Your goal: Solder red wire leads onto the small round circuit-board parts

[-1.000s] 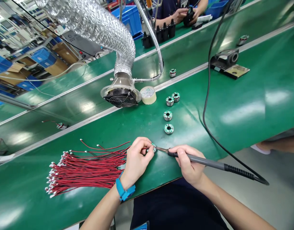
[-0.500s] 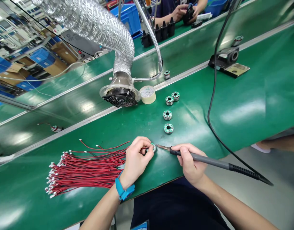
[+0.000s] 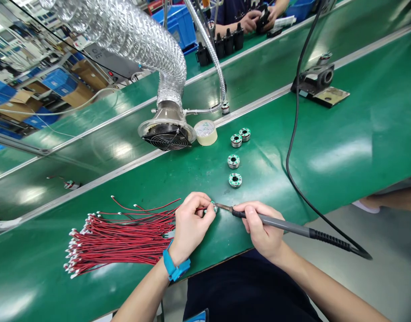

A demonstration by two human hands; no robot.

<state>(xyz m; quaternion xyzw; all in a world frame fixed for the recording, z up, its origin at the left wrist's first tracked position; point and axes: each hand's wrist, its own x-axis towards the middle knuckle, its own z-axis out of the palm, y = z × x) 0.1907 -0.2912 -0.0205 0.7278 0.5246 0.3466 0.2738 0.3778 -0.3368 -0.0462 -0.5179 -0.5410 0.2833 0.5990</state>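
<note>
Pinched in the fingers of my left hand (image 3: 192, 221) is the end of a red-and-black wire, held at a small round part with a green circuit board (image 3: 212, 208). Most of that part is hidden behind the fingertips. My right hand (image 3: 264, 226) grips a grey soldering iron (image 3: 286, 225) like a pen, its tip at the board's right edge. Beside my left wrist lies a thick bundle of red-and-black wires (image 3: 125, 237) with white connectors. Several more ring-shaped parts, among them one ring part (image 3: 235, 180), stand beyond my hands.
A fume extractor (image 3: 168, 134) on a silver duct hangs over the bench, next to a tape roll (image 3: 206, 133). The iron's black cable (image 3: 294, 134) loops at right near a metal stand (image 3: 321, 85). Across the conveyor belt (image 3: 259, 76), another person's hands (image 3: 259, 20) hold a black object.
My right hand has moved left, bringing the iron's tip onto the round board. My left hand stays in place. Parts on the belt beyond have shifted left.
</note>
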